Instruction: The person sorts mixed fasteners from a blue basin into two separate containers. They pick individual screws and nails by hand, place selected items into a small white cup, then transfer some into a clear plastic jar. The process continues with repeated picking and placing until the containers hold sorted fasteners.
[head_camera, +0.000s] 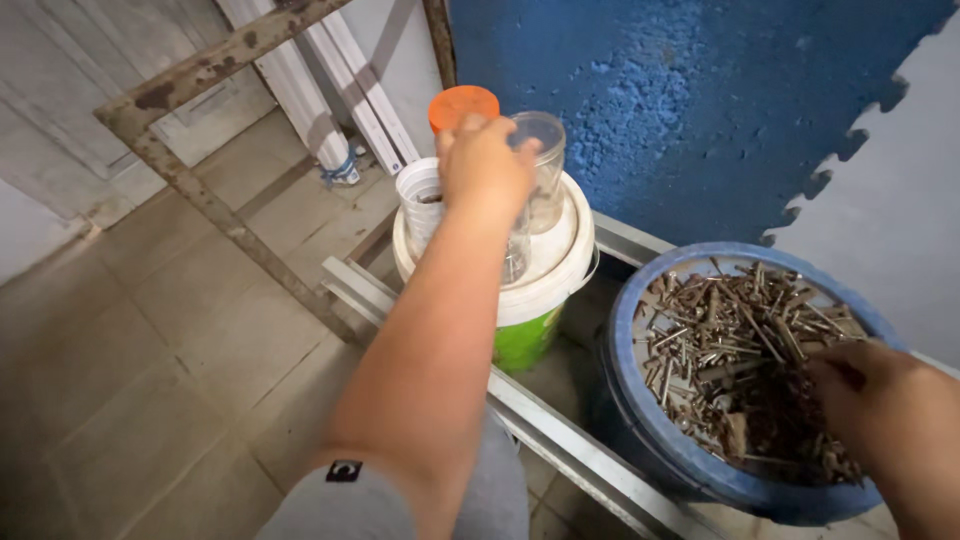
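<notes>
My left hand (485, 165) reaches forward over a group of clear plastic jars standing on the lid of a white bucket (545, 285). Its fingers close around the top of one clear jar (516, 255), whose lower part shows below the palm. Just behind stand an open clear jar (545, 150) and a jar with an orange lid (463, 104). A ribbed-rim jar (418, 195) is to the left. My right hand (880, 400) rests in a blue basin (640, 420) full of rusty nails (730, 330), fingertips buried in the pile.
The bucket has a green lower part and stands against a blue wall (680, 100). A rusty metal frame (190, 170) and white pipes (330, 110) lean at the left. Grey metal rails (560, 440) run across the tiled floor (150, 360) in front of the bucket and basin.
</notes>
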